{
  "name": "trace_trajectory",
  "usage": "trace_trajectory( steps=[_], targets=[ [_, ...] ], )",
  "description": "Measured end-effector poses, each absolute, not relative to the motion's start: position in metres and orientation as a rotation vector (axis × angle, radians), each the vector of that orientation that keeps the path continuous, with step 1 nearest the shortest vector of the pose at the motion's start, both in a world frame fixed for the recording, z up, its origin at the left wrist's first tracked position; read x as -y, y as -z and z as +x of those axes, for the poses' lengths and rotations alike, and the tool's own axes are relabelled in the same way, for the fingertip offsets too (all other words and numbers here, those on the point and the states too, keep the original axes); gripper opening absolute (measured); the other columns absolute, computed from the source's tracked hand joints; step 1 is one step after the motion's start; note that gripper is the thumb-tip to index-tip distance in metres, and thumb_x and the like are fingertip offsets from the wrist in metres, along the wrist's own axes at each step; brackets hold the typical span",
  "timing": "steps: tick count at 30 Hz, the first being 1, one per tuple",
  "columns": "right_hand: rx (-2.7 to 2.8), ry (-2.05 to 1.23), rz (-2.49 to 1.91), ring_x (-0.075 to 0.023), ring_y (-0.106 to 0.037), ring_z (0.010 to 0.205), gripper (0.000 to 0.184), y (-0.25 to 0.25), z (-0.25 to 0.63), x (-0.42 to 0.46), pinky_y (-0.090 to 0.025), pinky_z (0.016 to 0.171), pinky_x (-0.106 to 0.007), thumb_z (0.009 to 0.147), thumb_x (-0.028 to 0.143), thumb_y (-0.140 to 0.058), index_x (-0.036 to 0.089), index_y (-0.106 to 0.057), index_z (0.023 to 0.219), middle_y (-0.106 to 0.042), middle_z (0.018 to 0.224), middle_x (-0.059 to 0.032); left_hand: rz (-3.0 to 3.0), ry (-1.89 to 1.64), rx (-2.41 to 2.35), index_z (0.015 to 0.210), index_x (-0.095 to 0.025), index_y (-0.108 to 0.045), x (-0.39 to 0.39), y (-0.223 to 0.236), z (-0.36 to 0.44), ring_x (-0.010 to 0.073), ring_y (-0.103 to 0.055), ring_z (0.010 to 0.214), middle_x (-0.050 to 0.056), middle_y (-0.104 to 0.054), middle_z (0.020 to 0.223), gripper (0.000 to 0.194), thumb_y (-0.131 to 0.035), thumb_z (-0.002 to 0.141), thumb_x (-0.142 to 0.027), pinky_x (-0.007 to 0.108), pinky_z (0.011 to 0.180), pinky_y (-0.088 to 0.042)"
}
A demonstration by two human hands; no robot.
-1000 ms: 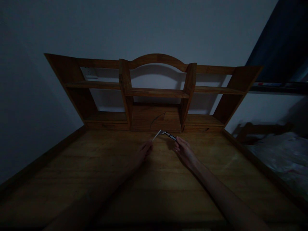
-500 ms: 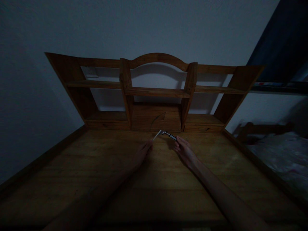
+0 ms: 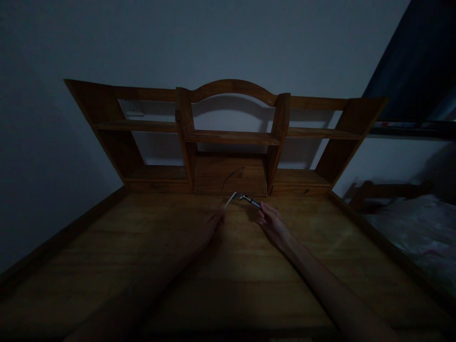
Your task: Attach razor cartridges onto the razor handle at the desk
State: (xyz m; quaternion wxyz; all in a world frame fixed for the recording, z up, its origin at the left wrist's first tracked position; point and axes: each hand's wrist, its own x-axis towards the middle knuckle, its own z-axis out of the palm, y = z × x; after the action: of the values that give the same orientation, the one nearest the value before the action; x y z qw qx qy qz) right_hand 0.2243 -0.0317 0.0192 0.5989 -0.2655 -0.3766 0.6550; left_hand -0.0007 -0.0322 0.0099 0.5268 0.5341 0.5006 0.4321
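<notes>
A wooden desk (image 3: 228,294) carries an open wooden shelf unit (image 3: 233,137) along its far edge.

In the middle of the frame, my left fingers (image 3: 220,219) are too dim to tell apart, and they hide the lower end of the pale stick (image 3: 230,200). My right fingers (image 3: 264,213) cover the tool's (image 3: 251,202) near end. The bottom edge cuts off both my forearms (image 3: 322,280).

Thin pale stick (image 3: 230,200): straight, held slanted, upper end toward the shelf unit (image 3: 233,138). Slim tool (image 3: 250,201): shiny metal head, dark handle with lighter strip, head angled toward the stick tip. Both: before the shelf unit's middle section; contact unclear.
</notes>
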Motion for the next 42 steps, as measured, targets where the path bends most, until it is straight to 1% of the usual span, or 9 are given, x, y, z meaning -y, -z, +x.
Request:
trace_trajectory(
  steps=[3,5,11,16,20,25,33,37,42],
  targets=[
    [0.881,-1.507,-0.620,-0.0074,-0.030,0.050,0.023,-0.0189,0.2242,0.0312,-0.027,0.048,-0.023,0.078,0.035,-0.070,0.017,-0.056,0.070,-0.040,0.059,0.0047,1.257,-1.090,-1.188,0.069,-0.017,-0.054,0.0300,-0.0094,-0.0018,0.0071,-0.032,0.043,-0.004,-0.041,0.054,0.050,-0.041,0.082,-0.064,0.019,0.040,-0.022],
    [0.892,-1.510,-0.617,-0.0074,-0.031,0.050,0.023,-0.0182,0.2244,0.0307,-0.028,0.049,-0.023,0.078,0.034,-0.069,0.017,-0.056,0.070,-0.040,0.059,0.0044,1.231,-1.100,-1.155,0.070,-0.017,-0.054,0.0294,-0.0077,-0.0010,0.0068,-0.031,0.043,-0.004,-0.040,0.054,0.049,-0.043,0.081,-0.063,0.019,0.039,-0.022],
    [0.888,-1.523,-0.592,-0.0074,-0.031,0.051,0.020,-0.0158,0.2258,0.0300,-0.028,0.049,-0.022,0.080,0.031,-0.068,0.016,-0.057,0.072,-0.041,0.060,0.0041,1.177,-0.997,-1.143,0.070,-0.017,-0.054,0.0295,-0.0037,-0.0008,0.0065,-0.030,0.041,-0.006,-0.035,0.051,0.049,-0.047,0.078,-0.065,0.018,0.037,-0.017],
    [0.890,-1.532,-0.614,-0.0076,-0.032,0.051,0.019,-0.0178,0.2261,0.0321,-0.028,0.050,-0.023,0.080,0.033,-0.068,0.017,-0.058,0.075,-0.041,0.060,0.0045,1.173,-1.095,-1.125,0.069,-0.016,-0.054,0.0284,-0.0073,-0.0031,0.0060,-0.029,0.042,-0.005,-0.037,0.054,0.050,-0.044,0.081,-0.063,0.018,0.038,-0.020],
    [0.888,-1.521,-0.622,-0.0075,-0.031,0.051,0.020,-0.0179,0.2254,0.0319,-0.029,0.050,-0.023,0.080,0.033,-0.068,0.017,-0.057,0.073,-0.041,0.060,0.0047,1.238,-1.066,-1.125,0.066,-0.016,-0.054,0.0296,-0.0077,-0.0005,0.0065,-0.031,0.043,-0.004,-0.039,0.054,0.048,-0.047,0.080,-0.061,0.019,0.038,-0.020],
    [0.899,-1.527,-0.585,-0.0076,-0.031,0.051,0.022,-0.0185,0.2236,0.0322,-0.029,0.050,-0.023,0.080,0.032,-0.068,0.017,-0.056,0.071,-0.041,0.059,0.0045,1.242,-1.077,-1.174,0.067,-0.017,-0.055,0.0307,-0.0086,0.0003,0.0076,-0.033,0.044,-0.004,-0.040,0.053,0.049,-0.046,0.080,-0.063,0.020,0.040,-0.021],
    [0.883,-1.537,-0.590,-0.0079,-0.032,0.052,0.020,-0.0154,0.2251,0.0304,-0.028,0.050,-0.023,0.081,0.032,-0.067,0.017,-0.057,0.073,-0.041,0.060,0.0040,1.308,-1.100,-1.158,0.062,-0.016,-0.053,0.0263,-0.0047,-0.0011,0.0085,-0.034,0.046,-0.003,-0.042,0.053,0.048,-0.048,0.079,-0.061,0.021,0.043,-0.023],
    [0.883,-1.527,-0.603,-0.0082,-0.032,0.052,0.021,-0.0152,0.2246,0.0303,-0.029,0.051,-0.023,0.080,0.033,-0.067,0.017,-0.056,0.072,-0.041,0.060,0.0040,1.296,-1.177,-1.157,0.064,-0.017,-0.053,0.0296,-0.0081,-0.0027,0.0090,-0.033,0.046,-0.003,-0.041,0.053,0.051,-0.042,0.082,-0.063,0.021,0.043,-0.022],
    [0.903,-1.527,-0.596,-0.0084,-0.030,0.051,0.025,-0.0202,0.2240,0.0336,-0.029,0.051,-0.024,0.080,0.035,-0.067,0.018,-0.054,0.068,-0.039,0.059,0.0044,1.363,-1.162,-1.188,0.066,-0.017,-0.056,0.0344,-0.0131,0.0005,0.0108,-0.039,0.052,-0.001,-0.047,0.058,0.051,-0.045,0.079,-0.065,0.022,0.047,-0.028]
  ],
)
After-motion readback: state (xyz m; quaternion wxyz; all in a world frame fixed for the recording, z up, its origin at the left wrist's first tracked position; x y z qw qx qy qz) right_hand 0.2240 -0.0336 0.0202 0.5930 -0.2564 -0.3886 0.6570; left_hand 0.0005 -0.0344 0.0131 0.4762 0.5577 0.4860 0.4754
